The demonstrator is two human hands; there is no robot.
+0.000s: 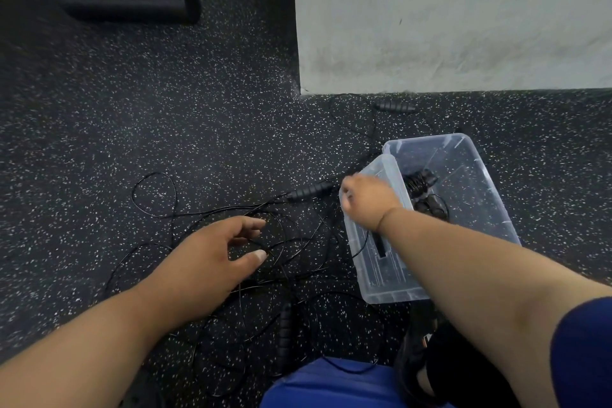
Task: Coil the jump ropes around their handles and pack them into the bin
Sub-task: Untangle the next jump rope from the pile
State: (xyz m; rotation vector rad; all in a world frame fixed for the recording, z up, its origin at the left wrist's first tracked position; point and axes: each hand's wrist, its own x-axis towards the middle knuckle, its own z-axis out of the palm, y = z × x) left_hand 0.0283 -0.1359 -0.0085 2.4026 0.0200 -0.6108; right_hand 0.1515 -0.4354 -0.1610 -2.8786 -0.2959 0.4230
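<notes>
Thin black jump ropes (281, 242) lie tangled on the speckled floor in front of me. One ribbed black handle (309, 190) lies just left of the clear plastic bin (490, 182). My right hand (367, 200) hovers over the bin's left rim, fingers curled, right at that handle's end; whether it grips anything is hidden. My left hand (212, 255) hangs above the tangle with relaxed, spread fingers and holds nothing. Inside the bin sit a coiled rope (419, 182) and a further handle (379, 243). Another handle (284, 331) lies close to my knee.
A loose handle (394, 107) lies by the foot of the grey wall (430, 26) beyond the bin. A black foam roller (129, 2) rests at the far left. My blue-clad knee (331, 384) and black shoe (427, 368) are at the bottom.
</notes>
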